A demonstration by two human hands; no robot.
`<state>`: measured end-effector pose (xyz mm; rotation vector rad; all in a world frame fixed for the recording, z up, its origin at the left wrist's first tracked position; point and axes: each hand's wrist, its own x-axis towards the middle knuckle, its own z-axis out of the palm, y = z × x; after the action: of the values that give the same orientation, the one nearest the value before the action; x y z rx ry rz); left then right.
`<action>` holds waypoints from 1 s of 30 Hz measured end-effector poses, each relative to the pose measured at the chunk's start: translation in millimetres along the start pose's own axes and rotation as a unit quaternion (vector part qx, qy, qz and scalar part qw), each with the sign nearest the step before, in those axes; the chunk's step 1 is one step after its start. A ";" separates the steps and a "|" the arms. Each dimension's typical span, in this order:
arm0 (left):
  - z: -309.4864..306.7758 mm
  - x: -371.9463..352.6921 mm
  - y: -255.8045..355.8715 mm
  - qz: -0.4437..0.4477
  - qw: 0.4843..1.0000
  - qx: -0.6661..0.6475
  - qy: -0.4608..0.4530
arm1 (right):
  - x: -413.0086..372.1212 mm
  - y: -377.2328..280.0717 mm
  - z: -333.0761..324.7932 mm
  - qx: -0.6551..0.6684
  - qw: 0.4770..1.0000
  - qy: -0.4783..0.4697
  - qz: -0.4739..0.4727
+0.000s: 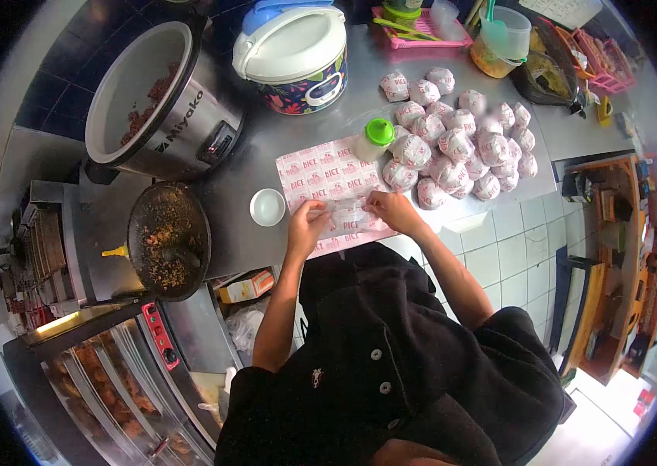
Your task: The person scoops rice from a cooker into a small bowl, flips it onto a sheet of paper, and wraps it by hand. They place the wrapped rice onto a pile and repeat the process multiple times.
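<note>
Printed wrapping paper (321, 172) lies on the steel counter in front of me. Over its lower part, my left hand (309, 220) and my right hand (392, 211) pinch the two sides of a clear plastic piece (348, 216). A bottle with a green cap (379, 133) stands on the paper's upper right. Just left of the paper is a small white bowl (268, 207). Several wrapped bundles (455, 145) in the same printed paper are piled to the right of the bottle.
A slow cooker (146, 101) and a dark pan of browned bits (169, 241) stand at the left. Behind the paper is a floral rice container (297, 58). A pink tray (422, 35) and a clear tub (503, 46) sit at the back. A glass food cabinet (111, 380) is at lower left.
</note>
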<state>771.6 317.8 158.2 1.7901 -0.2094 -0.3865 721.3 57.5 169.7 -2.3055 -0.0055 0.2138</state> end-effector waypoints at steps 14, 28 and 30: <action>10.5 -38.5 6.7 0.226 0.888 0.398 0.054 | -38.4 -20.7 39.4 -0.228 0.954 0.171 -0.090; -4.2 4.9 18.7 0.084 0.908 0.401 -0.092 | -19.1 -10.8 28.8 -0.171 0.985 0.000 0.004; 7.0 7.2 4.9 0.103 0.919 0.379 -0.034 | -10.1 -23.4 29.8 -0.152 0.986 0.018 0.066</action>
<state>775.9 307.7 160.3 2.4846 -0.6634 -0.2241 708.3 94.4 168.6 -2.6158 0.1431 0.2537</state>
